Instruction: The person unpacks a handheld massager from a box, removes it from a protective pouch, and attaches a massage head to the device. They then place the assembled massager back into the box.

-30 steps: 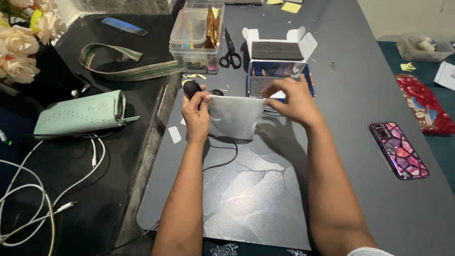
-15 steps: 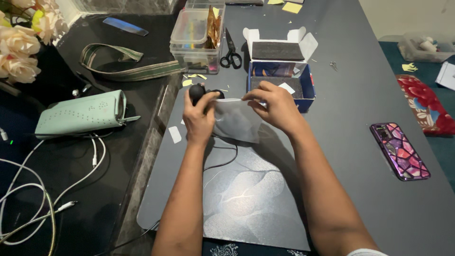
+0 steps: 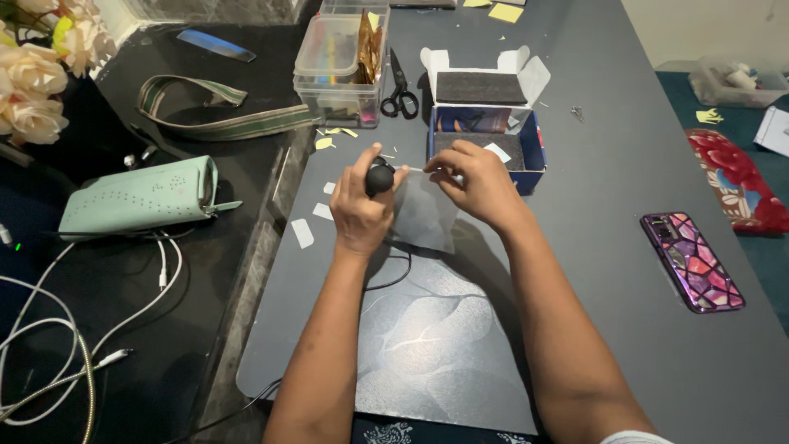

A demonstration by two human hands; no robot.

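My left hand [image 3: 362, 215] grips a round black object [image 3: 379, 178]; my right hand [image 3: 477, 185] pinches the grey pouch [image 3: 423, 218] at its top edge. The blue open box [image 3: 532, 148] sits just behind, with bare counter [image 3: 625, 189] to the right.

We look down on a broad dark grey desk [image 3: 625, 345] with a matte top. A black stone ledge [image 3: 164, 345] runs along its left edge, a teal cloth-covered surface [image 3: 772, 255] lies to its right, and soft light glares off the desk.
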